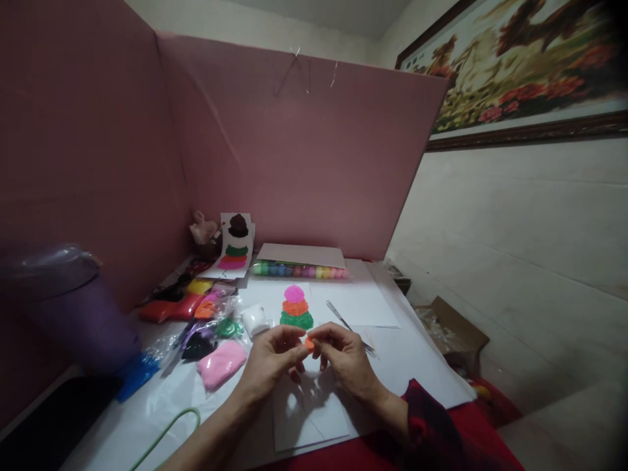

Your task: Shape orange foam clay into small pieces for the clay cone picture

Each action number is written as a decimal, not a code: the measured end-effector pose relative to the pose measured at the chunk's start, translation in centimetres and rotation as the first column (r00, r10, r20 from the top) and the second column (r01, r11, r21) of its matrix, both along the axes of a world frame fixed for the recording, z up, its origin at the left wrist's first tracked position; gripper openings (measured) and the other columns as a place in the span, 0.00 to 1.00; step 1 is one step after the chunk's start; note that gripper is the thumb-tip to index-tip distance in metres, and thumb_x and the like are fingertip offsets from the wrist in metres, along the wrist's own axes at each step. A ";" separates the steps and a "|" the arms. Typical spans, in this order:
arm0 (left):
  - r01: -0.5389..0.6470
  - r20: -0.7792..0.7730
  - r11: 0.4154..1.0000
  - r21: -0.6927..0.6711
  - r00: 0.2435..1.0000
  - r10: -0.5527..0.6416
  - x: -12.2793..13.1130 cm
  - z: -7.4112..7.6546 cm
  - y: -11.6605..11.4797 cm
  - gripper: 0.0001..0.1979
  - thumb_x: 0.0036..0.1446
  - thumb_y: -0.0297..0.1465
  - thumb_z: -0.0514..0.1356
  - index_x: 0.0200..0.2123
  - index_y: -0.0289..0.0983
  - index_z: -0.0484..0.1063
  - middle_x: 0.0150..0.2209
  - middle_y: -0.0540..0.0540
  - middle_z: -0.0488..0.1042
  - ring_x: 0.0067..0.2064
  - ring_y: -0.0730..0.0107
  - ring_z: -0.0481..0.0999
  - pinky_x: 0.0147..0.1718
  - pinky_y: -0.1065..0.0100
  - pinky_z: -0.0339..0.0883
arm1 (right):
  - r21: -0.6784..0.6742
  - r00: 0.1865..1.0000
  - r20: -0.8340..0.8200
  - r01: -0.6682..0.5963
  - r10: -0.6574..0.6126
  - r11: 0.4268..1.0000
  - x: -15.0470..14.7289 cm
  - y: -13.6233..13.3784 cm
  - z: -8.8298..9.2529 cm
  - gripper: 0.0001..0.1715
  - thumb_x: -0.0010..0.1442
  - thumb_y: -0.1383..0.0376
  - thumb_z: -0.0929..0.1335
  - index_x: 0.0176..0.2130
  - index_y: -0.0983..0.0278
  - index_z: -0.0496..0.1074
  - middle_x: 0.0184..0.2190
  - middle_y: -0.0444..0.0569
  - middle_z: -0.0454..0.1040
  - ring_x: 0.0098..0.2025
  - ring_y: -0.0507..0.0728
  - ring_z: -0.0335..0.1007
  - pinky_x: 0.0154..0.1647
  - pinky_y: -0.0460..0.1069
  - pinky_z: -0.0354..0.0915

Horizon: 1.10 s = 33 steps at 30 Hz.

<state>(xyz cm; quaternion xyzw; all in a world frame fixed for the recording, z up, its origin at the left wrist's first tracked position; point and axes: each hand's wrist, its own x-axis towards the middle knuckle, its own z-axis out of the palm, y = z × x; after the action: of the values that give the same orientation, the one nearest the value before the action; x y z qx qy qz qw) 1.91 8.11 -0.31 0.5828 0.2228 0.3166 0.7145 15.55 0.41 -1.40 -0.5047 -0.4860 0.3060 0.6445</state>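
Observation:
Between the fingertips of my two hands is a small piece of orange modelling clay (309, 344). My left hand (275, 358) pinches it from one side and my right hand (344, 360) from the other, both held above a white sheet of paper (309, 432). Just beyond my fingers, a stack of clay shapes lies on the paper: pink (294, 294) at the far end, orange (295, 307) in the middle, green (296, 320) nearest me. Tweezers (341, 315) lie to the right, partly behind my right hand.
Bagged clay lies at left, including a pink pack (222, 364) and a white pack (254, 320). A purple tumbler (83, 314) stands at far left. Behind are a picture of stacked shapes (236, 252) and a row of coloured pots (300, 270). A cardboard box (458, 333) sits at right.

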 end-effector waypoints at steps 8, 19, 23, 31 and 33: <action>0.026 -0.057 0.996 0.088 0.998 -0.021 -0.1 0.3 -0.2 0.14 0.48 0.37 0.63 0.32 0.30 0.73 0.25 0.47 0.73 0.21 0.75 0.68 0.17 0.73 0.64 | -0.007 0.995 0.025 -0.095 0.096 0.995 -0.4 -0.5 0.6 0.10 0.56 0.62 0.69 0.37 0.65 0.71 0.26 0.45 0.71 0.28 0.52 0.68 0.24 0.45 0.66; 0.007 -0.057 1.000 0.022 0.998 -0.006 0.2 -0.5 0.1 0.15 0.47 0.40 0.64 0.29 0.33 0.70 0.18 0.51 0.71 0.15 0.75 0.68 0.14 0.73 0.62 | 0.064 0.953 0.302 0.009 -0.028 0.998 -0.4 -0.9 0.8 0.03 0.55 0.69 0.68 0.34 0.64 0.71 0.28 0.46 0.72 0.29 0.53 0.68 0.28 0.47 0.67; -0.016 -0.025 0.999 0.031 1.000 0.017 0.1 -0.5 0.2 0.13 0.46 0.37 0.65 0.26 0.33 0.70 0.16 0.52 0.71 0.16 0.76 0.68 0.17 0.74 0.62 | 0.123 0.895 0.431 0.066 -0.113 0.990 -0.5 -1.0 1.0 0.09 0.53 0.70 0.70 0.37 0.63 0.70 0.30 0.46 0.73 0.30 0.54 0.69 0.30 0.48 0.66; 0.027 -0.075 0.999 -0.040 0.997 -0.030 0.2 -0.2 0.1 0.16 0.44 0.41 0.65 0.27 0.32 0.70 0.18 0.51 0.71 0.17 0.72 0.70 0.17 0.70 0.66 | 0.156 0.823 0.558 0.021 -0.105 0.988 -0.1 -1.1 0.6 0.03 0.58 0.69 0.66 0.34 0.63 0.70 0.29 0.47 0.72 0.31 0.55 0.68 0.34 0.49 0.65; 0.053 -0.061 0.998 -0.034 0.997 -0.055 0.2 -0.3 0.2 0.16 0.43 0.39 0.66 0.25 0.31 0.69 0.17 0.51 0.70 0.16 0.74 0.69 0.17 0.71 0.66 | 0.134 0.821 0.563 0.018 -0.091 0.991 -0.2 -1.1 0.7 0.02 0.57 0.69 0.66 0.32 0.64 0.70 0.27 0.47 0.71 0.30 0.54 0.68 0.33 0.49 0.64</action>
<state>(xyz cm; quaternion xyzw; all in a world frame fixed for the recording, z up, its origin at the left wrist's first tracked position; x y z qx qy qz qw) 2.08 8.32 -0.63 0.5864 0.2341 0.2753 0.7249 15.39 -0.71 -0.71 -0.5460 -0.6590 0.0928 0.5090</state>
